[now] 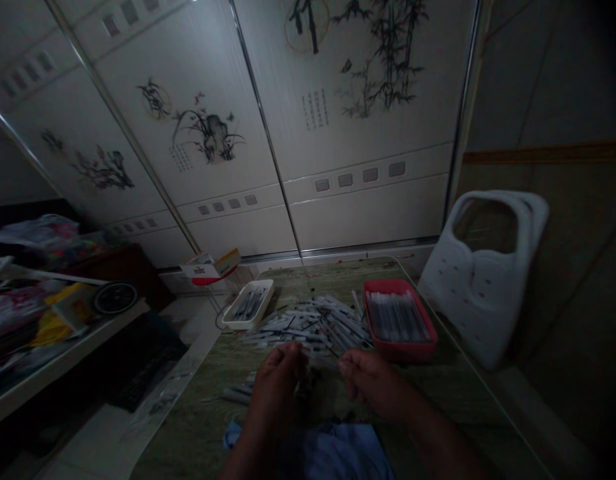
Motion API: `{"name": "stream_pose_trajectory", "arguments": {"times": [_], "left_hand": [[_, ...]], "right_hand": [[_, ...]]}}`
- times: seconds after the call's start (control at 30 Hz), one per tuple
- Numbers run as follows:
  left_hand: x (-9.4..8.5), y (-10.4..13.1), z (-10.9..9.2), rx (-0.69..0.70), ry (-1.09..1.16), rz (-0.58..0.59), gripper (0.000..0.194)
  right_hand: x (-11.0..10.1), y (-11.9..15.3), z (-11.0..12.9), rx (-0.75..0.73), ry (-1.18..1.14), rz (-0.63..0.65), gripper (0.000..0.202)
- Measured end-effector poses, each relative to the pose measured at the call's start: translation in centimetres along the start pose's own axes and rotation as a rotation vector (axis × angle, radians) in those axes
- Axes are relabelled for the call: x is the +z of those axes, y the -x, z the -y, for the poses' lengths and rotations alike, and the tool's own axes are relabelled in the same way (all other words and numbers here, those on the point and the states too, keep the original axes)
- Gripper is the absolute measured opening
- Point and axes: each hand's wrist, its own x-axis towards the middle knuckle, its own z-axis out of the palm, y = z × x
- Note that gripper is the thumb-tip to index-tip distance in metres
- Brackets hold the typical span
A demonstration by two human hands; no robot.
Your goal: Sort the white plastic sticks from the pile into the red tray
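Both hands hover low over the worktop — the left hand and right hand near each other, fingers curled, though it's too dark to tell what they pinch. Just beyond lies the heap of pen parts, between a white tray and a red tray. They look light, stiff, slippery — best pinched mid-barrel.

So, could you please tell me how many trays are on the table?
2. A white rectangular plastic tray sits left of the pile of pen parts; a red rectangular plastic tray sits to its right. Dim light may hide others.
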Motion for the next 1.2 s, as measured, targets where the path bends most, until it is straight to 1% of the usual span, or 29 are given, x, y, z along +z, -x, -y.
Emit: {"name": "stream_pose_trajectory", "arguments": {"times": [0.07, 0.13, 0.2, 0.3, 0.37, 0.43, 0.5, 0.6, 0.7, 0.77, 0.83, 0.93, 1.0, 1.07, 1.13, 1.2], "left_hand": [[0.2, 0.2, -0.3, 0.006, 0.032, 0.057, 0.028], [0.4, 0.3, -0.7, -0.017, 0.053, 0.085, 0.034], [0.5, 0.3, -0.7, -0.044, 0.055, 0.047, 0.038], [0.4, 0.0, -0.2, -0.047, 0.023, -0.05, 0.033], [0.2, -0.2, 0.1, -0.034, -0.018, -0.068, 0.034], [0.0, -0.3, 0.2, -0.022, -0.048, -0.058, 0.034], [0.1, -0.1, -0.1, -0.02, -0.033, -0.019, 0.032], [0.3, 0.1, -0.7, -0.047, 0.041, 0.033, 0.038], [0.5, 0.2, -0.8, -0.099, 0.077, -0.013, 0.038], [0.3, 0.1, -0.6, -0.122, 0.037, -0.039, 0.038], [0.1, 0.0, -0.4, -0.117, -0.02, -0.044, 0.039], [-0.1, 0.1, -0.5, -0.082, -0.012, -0.023, 0.037], [0.0, 0.3, -0.9, -0.075, 0.046, 0.03, 0.039], [0.3, 0.5, -1.2, -0.099, 0.089, 0.069, 0.043], [0.6, 0.6, -1.3, -0.13, 0.104, 0.048, 0.043], [0.8, 0.7, -1.1, -0.147, 0.092, 0.002, 0.038]], "right_hand": [[-0.1, 0.0, 0.0, 0.0, -0.002, -0.001, 0.044], [-0.2, -0.1, -0.1, -0.002, -0.001, 0.0, 0.046], [-0.2, -0.1, -0.1, -0.003, 0.001, 0.003, 0.047], [0.0, -0.2, -0.2, -0.009, 0.007, 0.009, 0.049], [0.0, -0.2, -0.3, -0.002, 0.009, 0.013, 0.048], [-0.1, -0.1, -0.3, 0.005, 0.01, 0.014, 0.047], [-0.2, -0.1, -0.3, -0.003, 0.007, 0.006, 0.045], [-0.2, 0.0, -0.1, -0.026, -0.015, -0.001, 0.043], [-0.1, -0.1, 0.1, -0.038, -0.033, 0.018, 0.042], [0.0, -0.1, 0.2, -0.038, -0.033, 0.024, 0.04], [0.1, -0.1, 0.2, -0.025, -0.035, 0.016, 0.038], [-0.1, 0.0, 0.3, -0.008, -0.048, 0.003, 0.038], [-0.2, 0.1, 0.4, -0.011, -0.065, 0.005, 0.038], [-0.2, 0.1, 0.5, -0.017, -0.078, 0.007, 0.039], [-0.1, 0.1, 0.4, -0.016, -0.078, 0.004, 0.04], [0.0, 0.0, 0.4, -0.018, -0.078, 0.008, 0.041]]}}
